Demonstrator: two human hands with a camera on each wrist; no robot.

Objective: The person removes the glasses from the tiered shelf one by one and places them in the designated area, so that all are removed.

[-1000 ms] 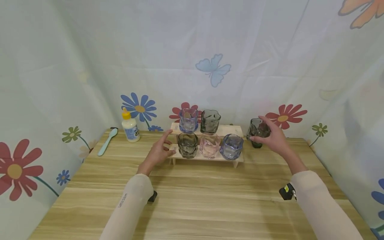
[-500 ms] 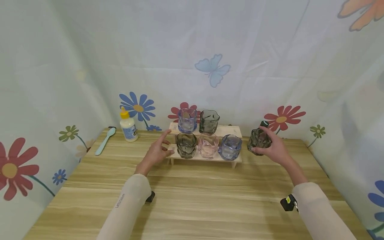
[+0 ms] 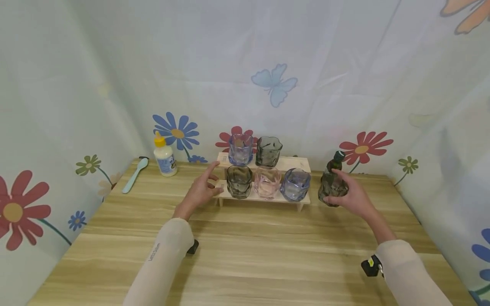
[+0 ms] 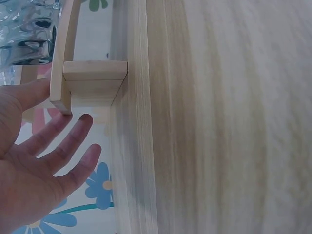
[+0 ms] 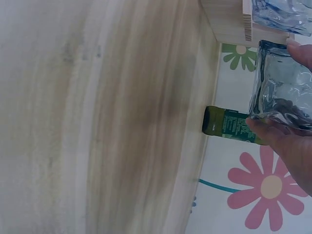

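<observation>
My right hand (image 3: 356, 193) grips a grey-tinted glass cup (image 3: 327, 187) between thumb and fingers, held above the table to the right of the stand. Behind this cup stands a dark green bottle (image 3: 337, 159); its labelled lower part (image 5: 236, 126) shows in the right wrist view. At the left end of the two-tier wooden stand (image 3: 292, 163), my left hand (image 3: 200, 191) touches the shelf ends with thumb and fingertips, its other fingers spread. The lower tier bears a grey cup (image 3: 239, 182), a pink cup (image 3: 267, 182) and a blue cup (image 3: 295, 185).
On the upper tier are a blue cup (image 3: 240, 149) and another grey cup (image 3: 269, 151), with bare wood to their right. A white bottle with a yellow cap (image 3: 166, 160) and a pale green spoon (image 3: 135, 176) are at the table's back left. A flowered curtain hangs behind.
My right hand has brought the grey cup lower and nearer to me, and the green bottle's neck now shows above it. The left hand stays at the stand's end.
</observation>
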